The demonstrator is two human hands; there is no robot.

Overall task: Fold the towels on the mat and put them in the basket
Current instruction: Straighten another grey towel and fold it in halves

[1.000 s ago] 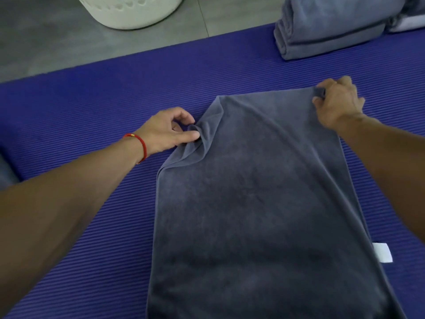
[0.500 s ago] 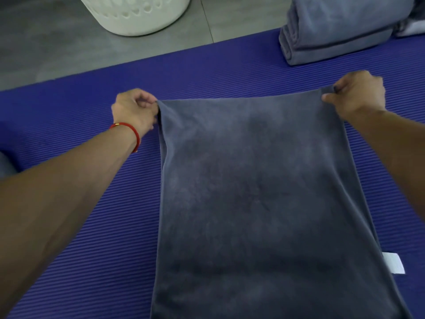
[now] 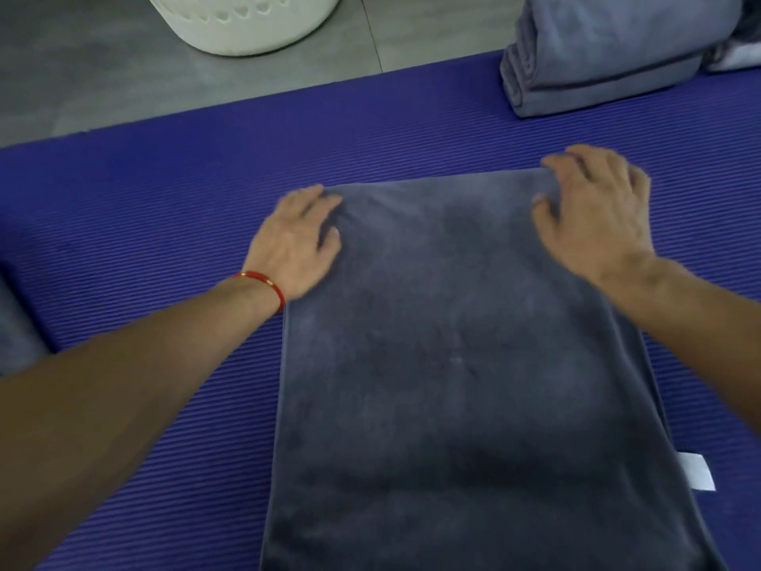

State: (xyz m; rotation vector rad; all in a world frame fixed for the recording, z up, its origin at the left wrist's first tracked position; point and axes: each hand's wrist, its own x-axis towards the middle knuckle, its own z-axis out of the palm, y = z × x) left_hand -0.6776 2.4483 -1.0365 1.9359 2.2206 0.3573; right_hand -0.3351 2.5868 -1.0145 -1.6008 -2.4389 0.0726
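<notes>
- One dark grey towel [image 3: 453, 364] lies flat on the purple ribbed mat [image 3: 144, 208], filling centre frame and running down past the 6 o'clock edge; its far edge sits straight across, just above centre.
- One white tag [image 3: 698, 471] sticks out from the towel's right edge, at about 4 o'clock.
- Two hands in view, both at the towel's far corners, both blurred.
- The left hand [image 3: 294, 245] lies palm down on the far left corner, about 10 o'clock of the towel's middle. Fingers spread and loosely bent, resting on the cloth with the fingertips at its edge; whether any cloth is pinched under them cannot be told.
- One red cord bracelet [image 3: 267, 284] with small gold beads sits on the left wrist.
- The right hand [image 3: 597, 212] lies on the far right corner, about 1 o'clock of the towel's middle. Fingers spread, reaching over the far edge, thumb down on the cloth; it looks like a press rather than a grasp, though the blur hides the fingertips.
- One white basket [image 3: 247, 22] with rows of holes stands on the grey tiled floor [image 3: 103, 84] off the mat, at 11 o'clock, cut by the top edge. Well apart from the towel.
- One stack of folded grey towels [image 3: 609, 55] sits on the mat at 1 o'clock; several layers show at its folded end, count unclear.
- One more bit of grey cloth [image 3: 16, 335] shows at the 9 o'clock edge, mostly out of frame.
</notes>
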